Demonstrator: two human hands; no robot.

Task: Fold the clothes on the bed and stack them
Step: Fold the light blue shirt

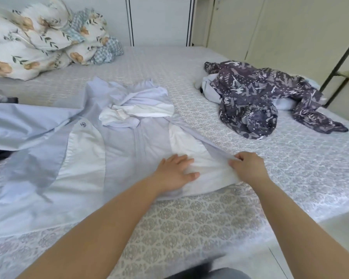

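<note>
while left hand (174, 172) presses, right hand (247, 167) pinches garment (117, 150) (lengthwise away)

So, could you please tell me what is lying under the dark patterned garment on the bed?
A pale blue cloth shows beneath the dark patterned garment, peeking out at both its ends. Most of it is covered, so what kind of clothing it is cannot be told.

A home bedroom: bed (189, 218), floral pillows (28, 41), wardrobe doors (159, 19).

Left hand (174, 174): palm down, fingers straight and spread, pressing flat.
Right hand (248, 167): fingers curled, pinching a fabric edge.
</note>
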